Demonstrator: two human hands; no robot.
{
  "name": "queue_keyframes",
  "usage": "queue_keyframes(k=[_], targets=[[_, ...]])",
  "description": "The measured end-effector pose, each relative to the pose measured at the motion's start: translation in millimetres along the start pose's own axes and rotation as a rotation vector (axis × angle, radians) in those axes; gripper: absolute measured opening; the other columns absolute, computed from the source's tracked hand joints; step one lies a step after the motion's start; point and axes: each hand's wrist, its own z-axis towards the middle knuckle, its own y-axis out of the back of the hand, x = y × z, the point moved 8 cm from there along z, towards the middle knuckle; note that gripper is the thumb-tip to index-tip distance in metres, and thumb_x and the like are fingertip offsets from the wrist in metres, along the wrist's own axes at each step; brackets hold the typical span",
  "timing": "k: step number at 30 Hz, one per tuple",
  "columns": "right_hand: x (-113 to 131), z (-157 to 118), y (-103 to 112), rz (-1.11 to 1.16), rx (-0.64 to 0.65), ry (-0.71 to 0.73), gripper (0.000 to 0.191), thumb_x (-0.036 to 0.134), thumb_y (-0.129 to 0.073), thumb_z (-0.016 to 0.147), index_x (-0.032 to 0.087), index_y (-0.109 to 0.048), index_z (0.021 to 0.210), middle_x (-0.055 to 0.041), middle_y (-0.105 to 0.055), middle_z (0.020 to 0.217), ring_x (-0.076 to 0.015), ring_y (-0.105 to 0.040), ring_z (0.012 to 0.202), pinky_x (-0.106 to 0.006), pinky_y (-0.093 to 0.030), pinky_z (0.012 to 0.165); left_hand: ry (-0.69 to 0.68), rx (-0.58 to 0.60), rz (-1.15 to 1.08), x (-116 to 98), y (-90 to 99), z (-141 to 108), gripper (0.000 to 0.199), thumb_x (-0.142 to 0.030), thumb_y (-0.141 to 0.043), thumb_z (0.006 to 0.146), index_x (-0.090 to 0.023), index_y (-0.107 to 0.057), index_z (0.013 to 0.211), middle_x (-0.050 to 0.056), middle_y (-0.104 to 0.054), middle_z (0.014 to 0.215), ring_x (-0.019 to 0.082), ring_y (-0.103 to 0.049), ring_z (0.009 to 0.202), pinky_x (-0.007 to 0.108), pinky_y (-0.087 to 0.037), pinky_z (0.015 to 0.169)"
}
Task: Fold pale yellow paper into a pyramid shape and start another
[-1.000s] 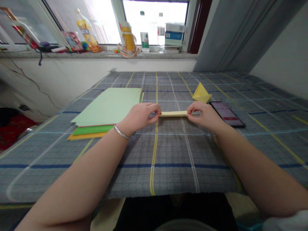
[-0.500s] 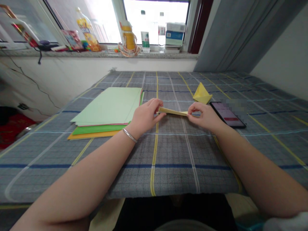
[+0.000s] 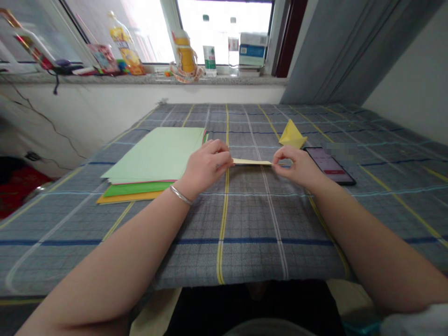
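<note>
A narrow piece of folded yellow paper [image 3: 252,162] stretches between my two hands, seen almost edge-on just above the table. My left hand [image 3: 209,163], with a silver bangle at the wrist, pinches its left end; the fingertips hide that end. At the other end, my right hand [image 3: 294,164] grips the paper between thumb and forefinger. Behind my right hand stands a folded yellow paper shape [image 3: 292,135] with a pointed top. A stack of coloured paper [image 3: 154,154], pale green on top, lies beside my left hand.
A phone [image 3: 331,165] with its screen lit lies right of my right hand. Grey checked cloth [image 3: 245,224] covers the table. Along the windowsill [image 3: 154,79] stand a juice bottle [image 3: 124,44], a yellow cup [image 3: 185,56], clear bottles and boxes [image 3: 252,49].
My left hand has turned over and shifted slightly left, its thumb now tucked in. The paper strip looks thinner and more level. My right hand keeps its pinch.
</note>
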Motion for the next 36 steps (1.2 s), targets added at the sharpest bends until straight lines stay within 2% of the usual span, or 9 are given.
queue_keyframes(k=[7,11,15,18,21,26,28,32,36], targets=[[-10.2,-0.6,6.6,-0.021,-0.044,-0.028,0.007,0.016,-0.058,0.073,0.022,-0.057,0.071,-0.0004,-0.062,0.075,-0.0173,-0.059,0.074,-0.034,-0.048,0.074,0.096,-0.093,0.017,12.2,8.0,-2.7,0.017,-0.025,-0.056,0.09,-0.019,-0.062,0.075,0.002,-0.059,0.089,0.014,-0.054,0.078,0.025,-0.043,0.066],[-19.9,-1.9,8.5,0.008,-0.061,-0.105,0.005,0.019,-0.059,0.073,0.022,-0.057,0.071,-0.0009,-0.062,0.075,-0.0176,-0.059,0.074,-0.035,-0.05,0.074,0.217,-0.186,0.055,20.6,14.3,-6.1,0.02,-0.031,-0.062,0.089,-0.018,-0.061,0.074,0.003,-0.06,0.094,0.014,-0.055,0.077,0.024,-0.042,0.062],[-40.6,-7.1,1.4,0.085,-0.041,-0.322,0.009,0.029,-0.061,0.079,0.022,-0.058,0.074,-0.0024,-0.066,0.076,-0.0171,-0.061,0.07,-0.033,-0.051,0.069,0.258,-0.194,-0.008,22.8,14.8,-7.7,0.018,-0.032,-0.06,0.091,-0.018,-0.061,0.079,0.004,-0.064,0.102,0.013,-0.059,0.08,0.024,-0.045,0.063],[-55.1,-14.6,-20.2,0.351,0.057,-0.515,0.031,0.049,-0.05,0.09,0.021,-0.061,0.08,-0.0072,-0.072,0.085,-0.0179,-0.065,0.072,-0.03,-0.05,0.061,0.205,-0.142,-0.105,16.9,9.4,-6.6,0.015,-0.03,-0.056,0.094,-0.019,-0.061,0.084,0.003,-0.068,0.103,0.013,-0.063,0.086,0.024,-0.048,0.069],[-62.9,-23.2,-41.3,0.607,0.14,-0.701,0.053,0.062,-0.036,0.092,0.019,-0.066,0.085,-0.0122,-0.074,0.09,-0.019,-0.068,0.073,-0.027,-0.049,0.054,0.155,-0.1,-0.16,10.0,4.1,-5.7,0.014,-0.029,-0.054,0.095,-0.02,-0.062,0.089,0.002,-0.071,0.102,0.014,-0.066,0.09,0.025,-0.051,0.076],[-73.3,-32.0,-42.9,0.76,0.055,-0.943,0.063,0.053,-0.019,0.098,0.016,-0.069,0.089,-0.0144,-0.075,0.09,-0.018,-0.068,0.064,-0.025,-0.044,0.044,0.134,-0.004,-0.181,6.6,-5.2,-4.6,0.012,-0.029,-0.056,0.093,-0.019,-0.064,0.091,0.003,-0.072,0.102,0.015,-0.067,0.089,0.027,-0.052,0.076],[-74.1,-32.7,-38.7,0.719,0.041,-0.964,0.054,0.049,-0.026,0.098,0.016,-0.069,0.091,-0.0132,-0.074,0.091,-0.0164,-0.067,0.061,-0.023,-0.042,0.04,0.086,0.06,-0.209,3.4,-10.7,-4.3,0.012,-0.027,-0.056,0.093,-0.019,-0.064,0.094,0.003,-0.071,0.103,0.016,-0.068,0.091,0.028,-0.053,0.078],[-71.2,-30.1,-32.9,0.531,0.088,-0.881,0.017,0.031,-0.06,0.086,0.017,-0.068,0.092,-0.0084,-0.073,0.094,-0.0122,-0.062,0.059,-0.019,-0.04,0.038,-0.002,0.161,-0.273,-3.7,-20.1,-4.9,0.014,-0.022,-0.051,0.094,-0.019,-0.064,0.097,0.005,-0.07,0.109,0.016,-0.067,0.096,0.031,-0.054,0.083],[-72.8,-30.5,-33.6,0.568,0.073,-0.855,0.018,0.028,-0.065,0.08,0.019,-0.068,0.096,-0.0071,-0.073,0.099,-0.0142,-0.065,0.067,-0.021,-0.046,0.046,0.024,0.151,-0.325,-3.1,-22.0,-3.8,0.02,-0.01,-0.048,0.09,-0.019,-0.065,0.098,0.006,-0.066,0.116,0.017,-0.063,0.105,0.036,-0.052,0.092]])
